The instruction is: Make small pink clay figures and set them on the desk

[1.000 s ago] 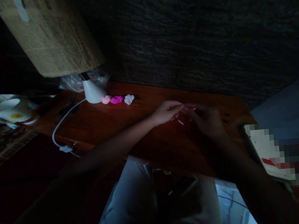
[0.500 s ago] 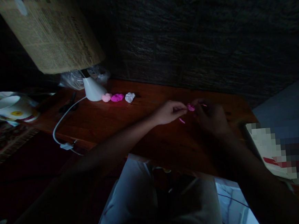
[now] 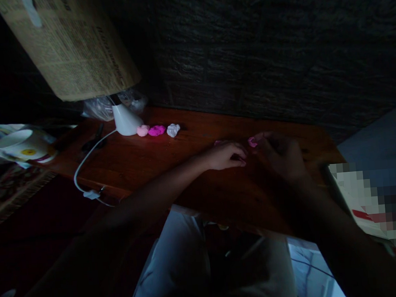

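Observation:
My right hand pinches a small lump of pink modelling clay between thumb and fingertips, just above the wooden table. To its left, my left hand is low over the table top, its fingers curled and thumb close to them. Whatever its fingertips have between them is hidden in the dark. Behind its knuckles a bit of pink clay peeks out. Farther left sit a pale pink lump, a bright magenta lump and a white lump of clay in a row.
A lamp with a white base and newsprint shade stands at the back left, its white cord hanging over the edge. Dark scissors lie beside it. A white cup is at far left. A dark wall closes the back.
My left hand has moved away from the pink clay lump and down to where a thin pink strip lay, which no longer shows. My right hand keeps the lump nearly in place.

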### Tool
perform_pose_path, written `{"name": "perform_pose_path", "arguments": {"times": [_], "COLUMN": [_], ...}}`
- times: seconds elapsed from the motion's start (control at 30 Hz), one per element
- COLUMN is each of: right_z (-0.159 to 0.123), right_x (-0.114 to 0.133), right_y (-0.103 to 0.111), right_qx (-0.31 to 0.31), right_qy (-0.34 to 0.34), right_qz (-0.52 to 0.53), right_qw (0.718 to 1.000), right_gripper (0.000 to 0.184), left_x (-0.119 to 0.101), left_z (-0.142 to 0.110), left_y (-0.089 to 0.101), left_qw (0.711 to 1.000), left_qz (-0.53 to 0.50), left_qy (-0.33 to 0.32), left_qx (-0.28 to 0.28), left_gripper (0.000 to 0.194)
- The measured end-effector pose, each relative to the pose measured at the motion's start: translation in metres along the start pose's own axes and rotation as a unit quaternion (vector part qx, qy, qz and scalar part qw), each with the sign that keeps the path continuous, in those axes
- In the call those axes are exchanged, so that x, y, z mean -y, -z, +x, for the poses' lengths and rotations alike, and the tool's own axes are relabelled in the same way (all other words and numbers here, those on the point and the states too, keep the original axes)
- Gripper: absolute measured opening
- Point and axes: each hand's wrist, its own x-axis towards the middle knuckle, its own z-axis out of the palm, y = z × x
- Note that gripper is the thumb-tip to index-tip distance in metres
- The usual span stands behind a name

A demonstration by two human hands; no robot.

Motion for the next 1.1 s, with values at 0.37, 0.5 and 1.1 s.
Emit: {"name": "perform_pose_path", "arguments": {"times": [0.37, 0.5, 1.1], "right_z": [0.001, 0.002, 0.003], "right_x": [0.002, 0.001, -0.003], "right_y": [-0.004, -0.005, -0.005], "right_qx": [-0.025, -0.032, -0.024], "right_qy": [-0.108, -0.139, -0.183], "right_qz": [0.116, 0.168, 0.227], "right_qw": [0.987, 0.975, 0.956], "right_gripper": [0.024, 0.024, 0.034], "left_x": [-0.004, -0.002, 0.005], "left_z": [0.000, 0.002, 0.006], "left_y": [0.002, -0.001, -0.002], "left_qw": [0.999, 0.998, 0.952], "left_qz": [0.038, -0.058, -0.284], "left_qy": [-0.003, -0.004, 0.095], "left_qx": [0.013, -0.033, -0.070], "left_gripper": [0.011, 0.016, 0.012]}}
